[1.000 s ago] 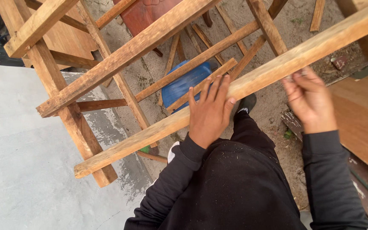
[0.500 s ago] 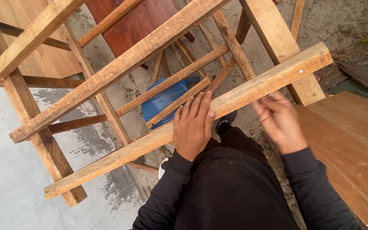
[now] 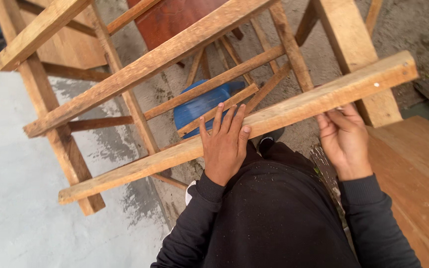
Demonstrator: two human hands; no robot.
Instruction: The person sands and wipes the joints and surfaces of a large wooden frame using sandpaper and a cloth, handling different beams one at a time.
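A long rough wooden plank point(image 3: 294, 106) lies slanted across a wooden frame point(image 3: 140, 69), from lower left up to the upper right. My left hand point(image 3: 224, 144) rests flat on the plank's near edge around its middle, fingers spread and pointing away. My right hand point(image 3: 344, 136) grips the plank's underside close to its right end, fingers curled about the edge. Both arms are in black sleeves, and my dark trousers fill the lower middle.
A blue plastic container point(image 3: 199, 105) lies on the ground under the frame. A reddish-brown board point(image 3: 175, 20) stands beyond it. A smooth wooden panel point(image 3: 418, 168) lies at the right. Grey concrete floor point(image 3: 16, 198) spreads at the left; dirt ground at the top right.
The plank has slid leftward across the frame, so its right end is now in view. Both hands stayed on it, with my right hand now near that end.
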